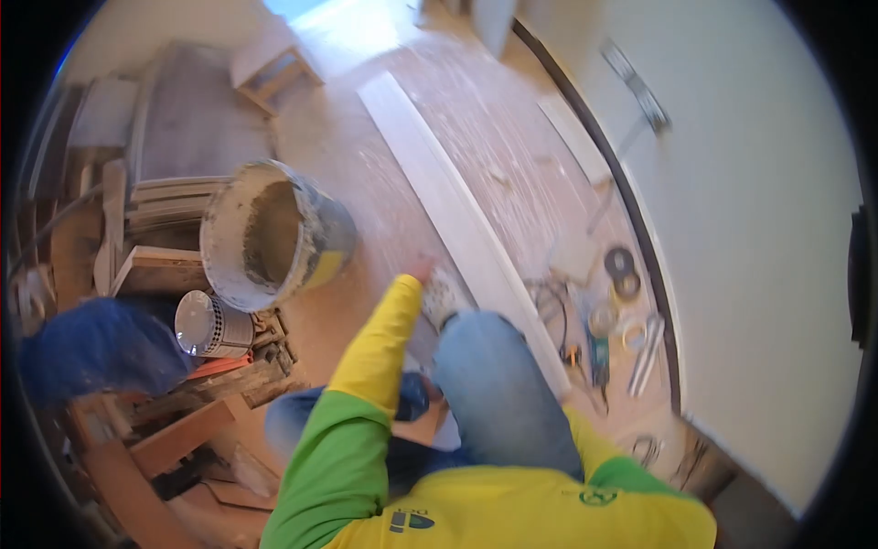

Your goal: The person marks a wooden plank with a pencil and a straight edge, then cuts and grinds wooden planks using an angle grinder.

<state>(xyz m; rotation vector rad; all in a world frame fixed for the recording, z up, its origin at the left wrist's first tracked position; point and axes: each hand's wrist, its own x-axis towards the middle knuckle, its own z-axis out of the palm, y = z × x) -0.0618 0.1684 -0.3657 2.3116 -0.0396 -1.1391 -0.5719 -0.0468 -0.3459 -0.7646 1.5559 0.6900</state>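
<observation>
My left arm, in a yellow and green sleeve, reaches forward over the floor. At its end my left hand (pixel 422 266) is small and blurred, and its fingers cannot be made out. Close beside that hand is a pale speckled thing (pixel 444 295), partly hidden behind my bent knee. A long white board (pixel 457 206) lies on the floor just to the right of the hand. My right sleeve runs down beside my knee, and the right hand is out of sight.
Left stands a large dirty bucket (pixel 331 233), with a tin (pixel 231 331), a blue bag (pixel 105 348) and wood pieces (pixel 183 435) nearby. Right of the board lie a teal power tool (pixel 599 360), black rings (pixel 620 263) and cables. A white panel (pixel 759 274) borders the right.
</observation>
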